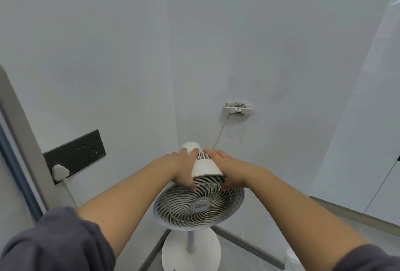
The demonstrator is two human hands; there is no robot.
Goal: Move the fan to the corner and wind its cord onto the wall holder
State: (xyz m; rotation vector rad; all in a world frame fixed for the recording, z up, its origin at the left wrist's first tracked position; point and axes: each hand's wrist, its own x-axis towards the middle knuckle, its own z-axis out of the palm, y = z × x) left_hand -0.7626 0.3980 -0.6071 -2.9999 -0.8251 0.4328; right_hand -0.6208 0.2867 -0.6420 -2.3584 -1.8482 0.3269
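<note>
Dark grey sleeves fill the lower corners of the frame, nearest the lens. Further in, at centre frame, the fingers of the left hand are curled over the white plastic motor housing of the white pedestal fan, thumb on the spiral grille; the right hand is clasped on the other side in the same way. The round base is seen at the bottom centre, set into the corner of the pale walls. A thin white cord is already coiled on the white wall holder, right of centre, with a slack run down behind the housing.

Risk is judged to lie in the head being tilted or pushed: the slack cord could be tightened and pulled off the holder, or the fan tipped on its slim pole. A black socket panel with a white plug is seen at lower left.
</note>
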